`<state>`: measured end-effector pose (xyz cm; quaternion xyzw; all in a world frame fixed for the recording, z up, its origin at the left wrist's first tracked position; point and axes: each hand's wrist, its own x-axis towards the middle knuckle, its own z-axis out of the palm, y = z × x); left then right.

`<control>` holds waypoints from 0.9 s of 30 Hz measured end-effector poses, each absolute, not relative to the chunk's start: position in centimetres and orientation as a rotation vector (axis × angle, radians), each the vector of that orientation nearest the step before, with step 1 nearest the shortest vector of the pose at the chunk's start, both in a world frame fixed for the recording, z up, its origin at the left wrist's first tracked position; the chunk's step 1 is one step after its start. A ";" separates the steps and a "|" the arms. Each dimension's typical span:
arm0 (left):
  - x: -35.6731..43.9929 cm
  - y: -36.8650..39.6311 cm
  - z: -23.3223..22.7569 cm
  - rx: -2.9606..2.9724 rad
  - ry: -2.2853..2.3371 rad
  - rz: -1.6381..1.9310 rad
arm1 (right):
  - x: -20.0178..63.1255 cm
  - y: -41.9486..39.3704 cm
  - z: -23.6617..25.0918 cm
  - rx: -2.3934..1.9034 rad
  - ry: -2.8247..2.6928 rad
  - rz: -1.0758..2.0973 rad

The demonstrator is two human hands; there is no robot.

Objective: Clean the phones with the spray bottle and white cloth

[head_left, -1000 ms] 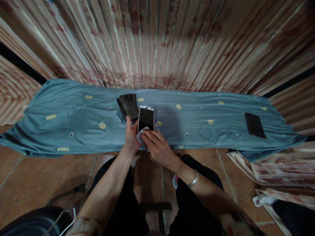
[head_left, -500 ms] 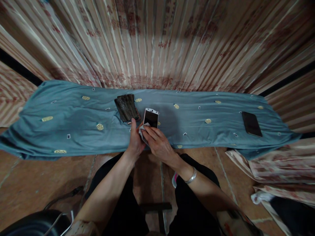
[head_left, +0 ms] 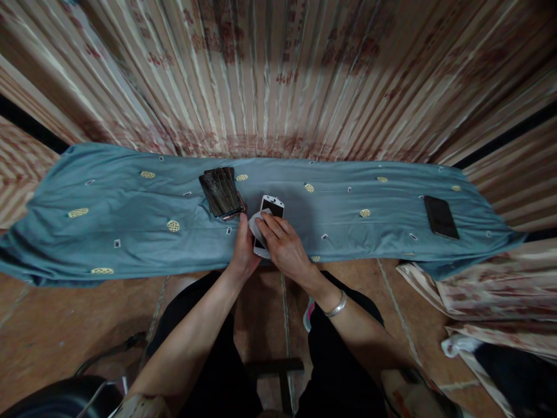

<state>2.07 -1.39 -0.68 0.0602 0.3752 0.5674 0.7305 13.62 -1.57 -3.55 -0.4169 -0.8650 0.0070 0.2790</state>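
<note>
My left hand (head_left: 243, 252) grips the left edge of a white phone (head_left: 273, 206) with a dark screen, held low over the near edge of the teal cloth (head_left: 130, 215). My right hand (head_left: 282, 247) presses a small white wipe (head_left: 255, 223) flat on the phone's screen, covering most of it. Just beyond my left hand lies a stack of dark phones (head_left: 221, 191), the top one with a cracked screen.
A single dark phone (head_left: 441, 216) lies at the cloth's right end. A striped curtain (head_left: 278, 75) hangs behind the cloth. Folded patterned fabric (head_left: 478, 290) lies on the floor at right. A dark round object with cables (head_left: 65, 397) sits at lower left.
The white phone has come down from an upright tilt to lie lower and flatter. My right hand with the wipe has slid up over more of the screen.
</note>
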 end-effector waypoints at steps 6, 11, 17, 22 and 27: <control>2.5 -1.8 -0.5 0.155 0.782 1.207 | 14.1 -1.0 -3.7 -1.176 -2.296 0.015; 2.9 -2.2 -0.4 0.193 0.751 1.180 | 14.5 -0.3 -4.1 -1.223 -2.245 -0.008; 3.2 -2.3 -0.7 0.228 0.744 1.163 | 14.9 0.2 -4.2 -1.255 -2.223 0.008; 3.1 -2.4 -1.1 0.236 0.732 1.161 | 15.1 0.4 -4.1 -1.301 -2.188 0.033; 3.1 -2.4 -1.2 0.260 0.714 1.166 | 15.2 0.5 -3.9 -1.321 -2.194 0.033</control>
